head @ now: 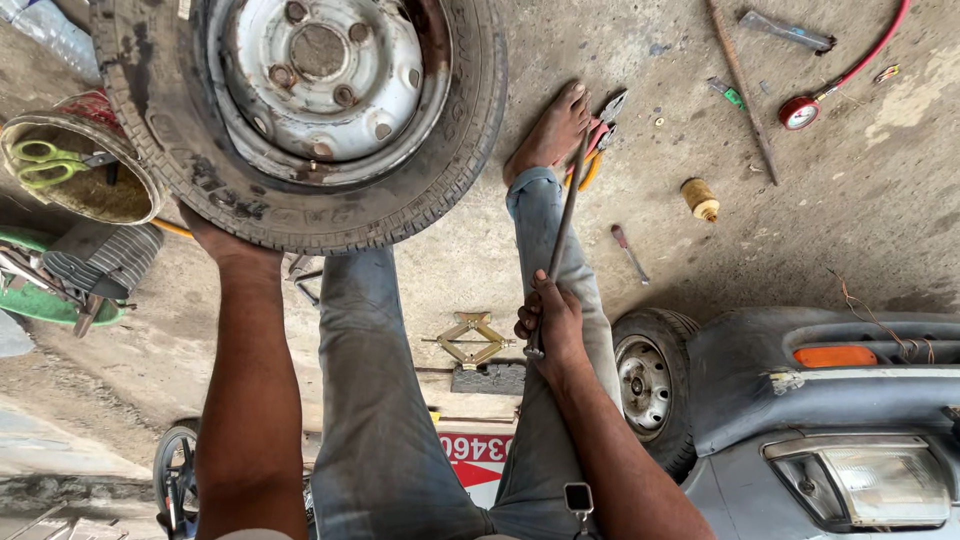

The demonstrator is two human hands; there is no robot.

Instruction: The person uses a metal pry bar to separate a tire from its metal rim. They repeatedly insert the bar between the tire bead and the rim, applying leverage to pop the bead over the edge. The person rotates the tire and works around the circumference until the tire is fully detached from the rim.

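1. Head view, starting left of the left hand: a round bucket (85,165) with green-handled scissors (40,160) resting across its top sits just beside the tyre.
2. Left arm reaches straight forward; the left hand (225,243) presses against the near edge of the worn tyre (300,120) on its pale steel rim. Its fingers are hidden under the tread, so I cannot tell how they are set.
3. Between the hands, the person's jeans-clad legs extend forward, with a scissor jack (470,338) lying on the concrete between them.
4. Right arm is bent inward; the right hand (550,325) is curled in a fist around a long metal rod (562,235), which slants away toward the bare foot (550,130).
5. Right of that hand: pliers (600,135), a screwdriver (630,253), a red-hosed pressure gauge (800,112), and a car's wheel (650,385).
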